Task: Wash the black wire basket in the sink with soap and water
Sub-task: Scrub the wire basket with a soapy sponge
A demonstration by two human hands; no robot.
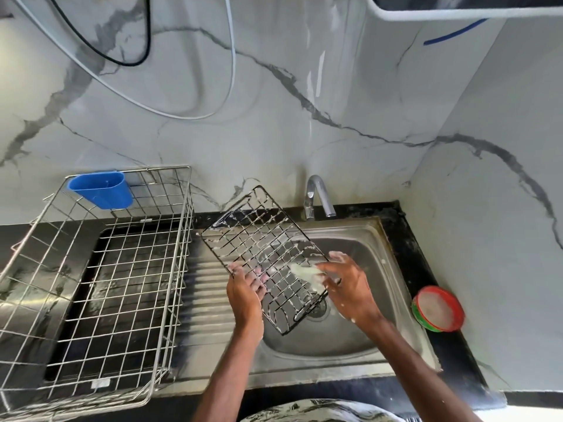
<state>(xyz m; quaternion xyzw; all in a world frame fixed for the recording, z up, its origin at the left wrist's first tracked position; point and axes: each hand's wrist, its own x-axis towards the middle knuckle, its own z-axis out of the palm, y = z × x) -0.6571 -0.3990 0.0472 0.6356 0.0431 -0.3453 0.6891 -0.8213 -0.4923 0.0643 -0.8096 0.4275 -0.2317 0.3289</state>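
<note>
Head view, soaping stage. A veined wall [274, 117] backs a black table [457, 360]. On the table's left stands a steel rack [182, 254], and a steel sink [323, 342] is set in beside it.

The basket [265, 248] is held tilted above the sink, clear of the basin floor. Its long axis runs diagonally: the far end points up-left toward the rack and wall, and the near end hangs over the drain. Suds cling to wires along most of its length.

The tap [318, 193] stands just beyond the far end, to its right. I see no stream from it.

A red-rimmed soap tub [438, 309] sits on the table right of the sink. A blue cup [102, 190] hangs on the rack's rim.

The left hand [245, 290] grips the basket's left long edge toward the near end, fingers curled through the wires. The right hand [350, 287] holds a pale scrubber [307, 274], fingers closed on it, against the wires at the opposite long edge.

Both hands work the near half, so most of the basket lies away from me, up-left of the fingers. I judge the next stroke should follow that axis away from the right hand while the left steadies the basket. Rinsing is not yet done.
</note>
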